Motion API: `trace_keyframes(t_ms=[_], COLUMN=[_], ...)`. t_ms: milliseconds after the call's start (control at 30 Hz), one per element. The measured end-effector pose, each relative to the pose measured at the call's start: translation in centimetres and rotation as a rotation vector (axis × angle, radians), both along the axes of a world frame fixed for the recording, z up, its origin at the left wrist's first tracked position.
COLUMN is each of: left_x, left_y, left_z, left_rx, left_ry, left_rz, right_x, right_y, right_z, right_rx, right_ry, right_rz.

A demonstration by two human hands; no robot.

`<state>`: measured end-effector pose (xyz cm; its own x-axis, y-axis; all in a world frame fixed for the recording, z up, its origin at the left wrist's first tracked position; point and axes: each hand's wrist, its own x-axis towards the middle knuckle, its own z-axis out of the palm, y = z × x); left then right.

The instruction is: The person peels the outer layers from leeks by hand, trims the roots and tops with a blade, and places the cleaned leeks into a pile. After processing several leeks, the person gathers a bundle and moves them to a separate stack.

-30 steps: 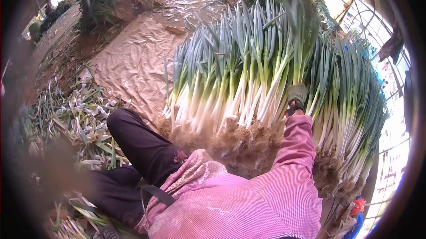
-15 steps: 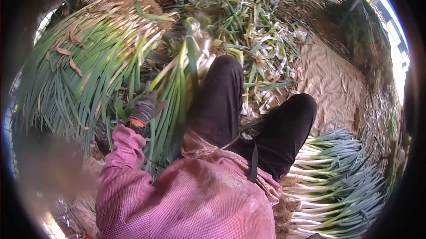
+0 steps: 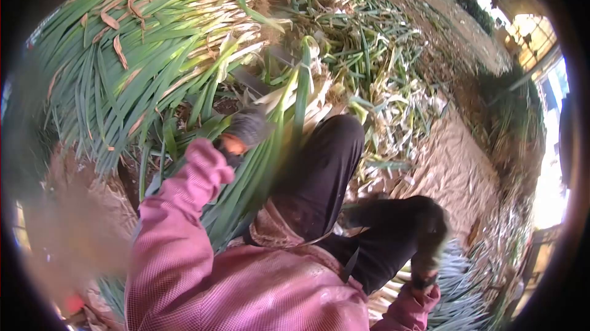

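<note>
My left hand [image 3: 249, 127], in a grey knit glove with an orange cuff, lies over the leaves of a loose bunch of green onions [image 3: 252, 174] beside my left thigh. Its fingers are smeared by motion, so I cannot tell whether they grip the leaves. The pale stems of this bunch [image 3: 316, 100] point up past my left knee. At the outer side of my right knee is my right hand [image 3: 431, 239], gloved and blurred too. Under my right forearm lie trimmed green onions [image 3: 458, 285] with white stems and blue-green tops.
A large heap of untrimmed green onions [image 3: 141, 54], with some dried brown leaves, fills the upper left. Stripped leaves and peelings [image 3: 381, 79] are piled ahead of my knees. A crumpled brown sheet [image 3: 458, 159] covers the ground at right.
My left hand has moved up and right across the green onion leaves. My right hand has come into view beside my right knee. The view has shifted and my right knee appears lower.
</note>
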<state>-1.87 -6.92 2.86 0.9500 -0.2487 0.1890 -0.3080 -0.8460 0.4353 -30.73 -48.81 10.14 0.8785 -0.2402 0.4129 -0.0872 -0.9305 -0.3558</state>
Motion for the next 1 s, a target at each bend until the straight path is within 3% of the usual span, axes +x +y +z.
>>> trace_keyframes(t_ms=[33,67,167,233,300,400,433,500,533,633,767,800,900,933,1000], left_x=[1.7,3.4,7.2,6.3,2.3,-4.3,-6.5,-9.0,-9.7,-10.8,-10.4,-10.7,-11.4,-12.0,-12.2], left_y=[-2.3,-3.9,-5.6,-4.9,-4.3,-2.6,-2.4,-2.7,-2.8,-3.2,-2.1,-1.6,0.4,1.0,1.2], left_z=[-1.0,-2.4,-4.9,-7.8,-6.0,-0.6,2.7,4.8,5.0,4.3,4.3,3.9,3.0,2.1,2.7], left_rx=[0.087,0.176,0.020,0.182,0.229,0.099,-0.039,0.095,0.158,0.192,0.112,0.137,-0.006,0.030,-0.067], left_ry=[0.051,0.105,0.326,0.001,-0.202,-0.103,-0.064,-0.232,-0.319,-0.308,-0.273,-0.294,-0.143,-0.207,-0.021], left_rz=[0.014,0.026,0.144,0.033,0.080,-0.027,-0.087,-0.088,-0.090,-0.086,-0.080,-0.047,-0.033,-0.027,-0.085], right_x=[3.5,6.2,12.3,15.2,17.9,22.9,24.3,26.2,26.4,27.5,27.2,29.0,32.3,34.4,33.6], right_y=[2.8,5.0,10.6,11.6,11.9,11.7,12.1,13.6,14.1,13.5,11.3,7.0,-1.1,-7.5,-5.4], right_z=[1.8,2.7,4.0,3.9,3.4,2.4,2.9,3.8,3.2,1.6,2.5,1.9,6.4,7.0,6.3], right_rx=[-0.080,-0.040,0.001,0.070,0.151,0.407,0.572,0.899,1.288,1.365,1.140,0.856,0.823,0.386,-0.276], right_ry=[0.135,0.107,0.186,0.254,0.104,0.111,0.120,0.132,0.198,0.492,0.472,0.246,-0.297,0.149,0.157], right_rz=[0.100,0.150,0.392,0.473,0.506,0.475,0.509,0.571,0.587,0.553,0.242,0.314,-0.183,-0.282,-0.348])
